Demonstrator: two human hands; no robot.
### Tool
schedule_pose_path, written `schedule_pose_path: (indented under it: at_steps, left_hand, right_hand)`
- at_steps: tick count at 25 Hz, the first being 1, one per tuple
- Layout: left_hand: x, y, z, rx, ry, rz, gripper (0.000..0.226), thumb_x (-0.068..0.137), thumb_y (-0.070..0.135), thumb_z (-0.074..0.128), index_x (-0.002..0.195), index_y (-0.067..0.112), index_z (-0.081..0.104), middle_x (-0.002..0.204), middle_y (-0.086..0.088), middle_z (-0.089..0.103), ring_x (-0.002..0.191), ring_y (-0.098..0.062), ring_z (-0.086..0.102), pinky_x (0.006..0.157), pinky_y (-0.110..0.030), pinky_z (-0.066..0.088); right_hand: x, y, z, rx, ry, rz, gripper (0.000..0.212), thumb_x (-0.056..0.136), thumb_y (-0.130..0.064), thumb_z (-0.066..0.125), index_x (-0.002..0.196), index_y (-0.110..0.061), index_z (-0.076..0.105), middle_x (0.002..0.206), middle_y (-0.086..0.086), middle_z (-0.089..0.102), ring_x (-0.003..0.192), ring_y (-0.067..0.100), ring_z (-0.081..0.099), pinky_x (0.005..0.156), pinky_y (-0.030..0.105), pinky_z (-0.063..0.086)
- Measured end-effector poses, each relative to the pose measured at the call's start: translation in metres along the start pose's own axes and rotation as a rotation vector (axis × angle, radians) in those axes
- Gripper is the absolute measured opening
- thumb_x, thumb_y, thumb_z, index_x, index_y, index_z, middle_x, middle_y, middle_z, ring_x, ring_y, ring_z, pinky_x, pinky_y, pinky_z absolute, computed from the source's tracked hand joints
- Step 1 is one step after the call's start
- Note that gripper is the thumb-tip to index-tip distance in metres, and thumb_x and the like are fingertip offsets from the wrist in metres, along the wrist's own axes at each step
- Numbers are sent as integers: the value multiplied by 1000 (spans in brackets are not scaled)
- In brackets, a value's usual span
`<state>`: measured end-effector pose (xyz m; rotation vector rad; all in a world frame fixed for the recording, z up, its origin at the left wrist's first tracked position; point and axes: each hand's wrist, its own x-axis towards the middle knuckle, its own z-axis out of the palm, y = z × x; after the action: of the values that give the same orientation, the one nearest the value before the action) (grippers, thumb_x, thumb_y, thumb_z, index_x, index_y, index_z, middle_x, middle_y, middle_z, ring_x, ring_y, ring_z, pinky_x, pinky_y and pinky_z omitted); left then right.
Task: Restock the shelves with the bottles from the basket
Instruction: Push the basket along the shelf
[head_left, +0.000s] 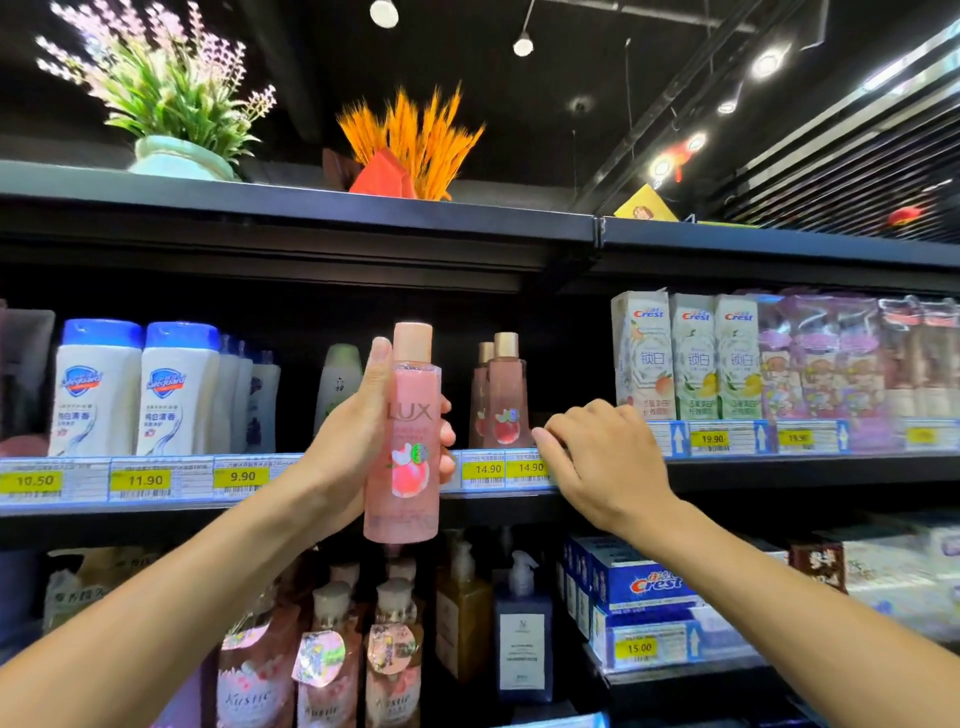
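My left hand (358, 436) grips a pink LUX bottle (408, 441) with a peach cap, held upright in front of the middle shelf (727, 465). Behind it, two darker pink LUX bottles (501, 395) stand on that shelf with a dark gap to their left. My right hand (597, 457) reaches to the shelf's front rail beside those bottles, its fingers bent over the price-tag strip and holding nothing. The basket is out of view.
White Safeguard bottles (140, 389) stand at the left of the shelf and Crest boxes (691, 358) at the right. Pump bottles (332, 654) fill the lower shelf. Potted artificial plants (171, 104) sit on the top board.
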<state>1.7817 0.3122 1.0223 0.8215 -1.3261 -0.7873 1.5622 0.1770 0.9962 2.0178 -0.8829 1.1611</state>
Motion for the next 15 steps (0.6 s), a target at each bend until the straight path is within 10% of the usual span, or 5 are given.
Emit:
schedule_pose_path:
  at_steps: [7, 15]
  left_hand:
    - [41, 42, 36, 59, -139, 159, 34, 75, 13, 60, 109, 8, 56, 85, -9, 70, 75, -25, 69, 73, -39, 59]
    - [83, 32, 41, 446, -107, 143, 34, 94, 30, 70, 127, 26, 61, 117, -1, 73, 106, -17, 72, 96, -47, 56]
  right_hand:
    - [-4, 3, 15, -64, 189, -22, 43, 98, -42, 42, 64, -22, 58, 62, -5, 59, 73, 23, 51, 70, 40, 36]
    - [-5, 3, 19, -54, 239, -24, 42, 97, -39, 44, 61, -21, 55, 59, -4, 55, 71, 24, 48, 69, 40, 35]
